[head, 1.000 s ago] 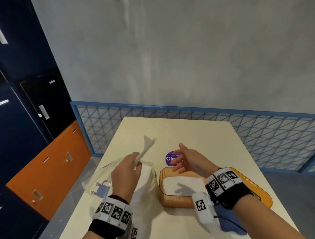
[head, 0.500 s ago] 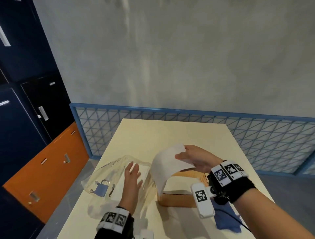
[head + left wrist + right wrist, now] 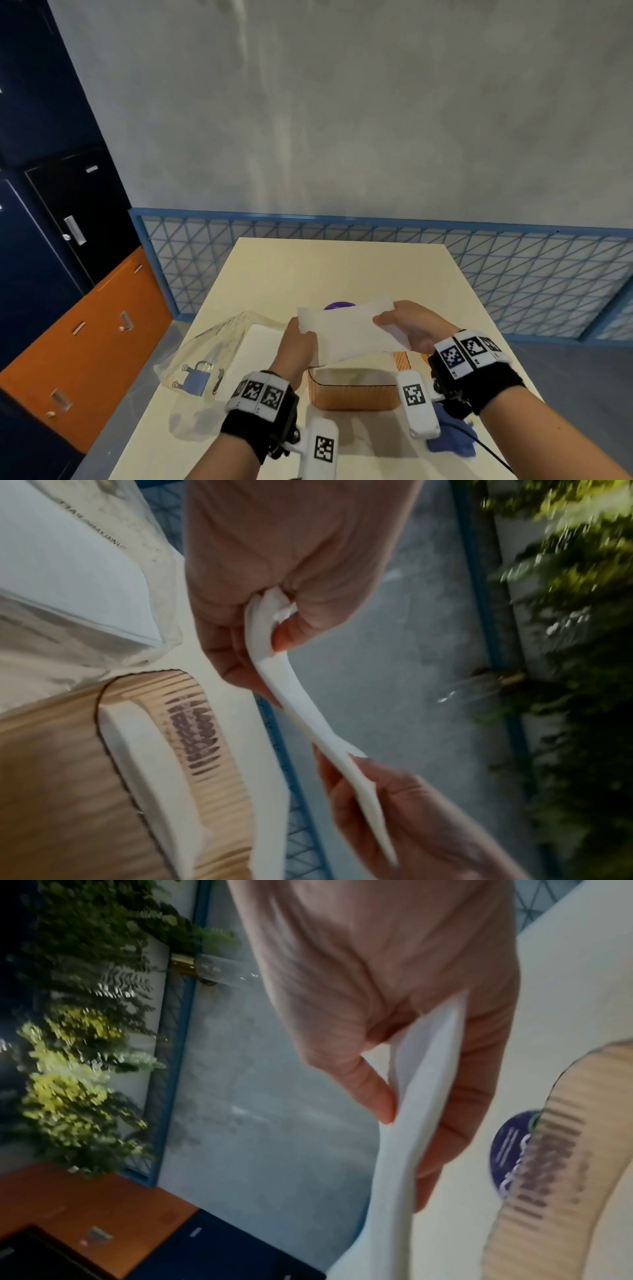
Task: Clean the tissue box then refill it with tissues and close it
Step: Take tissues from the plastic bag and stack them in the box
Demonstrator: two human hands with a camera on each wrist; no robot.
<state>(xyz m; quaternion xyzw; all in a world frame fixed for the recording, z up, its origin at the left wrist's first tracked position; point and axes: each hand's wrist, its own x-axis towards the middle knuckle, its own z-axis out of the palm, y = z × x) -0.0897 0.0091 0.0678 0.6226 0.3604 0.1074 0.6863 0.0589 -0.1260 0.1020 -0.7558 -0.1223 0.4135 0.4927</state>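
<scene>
A white tissue (image 3: 346,330) is stretched flat between both hands, a little above the open tan tissue box (image 3: 354,394). My left hand (image 3: 297,346) pinches its left edge between thumb and fingers; in the left wrist view the tissue (image 3: 301,710) runs from my left hand (image 3: 263,631) down to the right one. My right hand (image 3: 409,327) pinches the right edge, and in the right wrist view the tissue (image 3: 407,1123) sits between thumb and fingers of that hand (image 3: 404,1096). White tissues (image 3: 147,772) lie inside the tissue box (image 3: 51,777).
A clear plastic pack of tissues (image 3: 219,349) lies left of the box on the cream table (image 3: 342,270). A purple round lid (image 3: 339,305) sits behind the tissue, a blue cloth (image 3: 452,438) at the front right, an orange tray edge (image 3: 426,358) beside the box.
My left hand left the plastic pack and took the tissue's left edge. The tissue, hanging from my right hand before, is now stretched out between both hands.
</scene>
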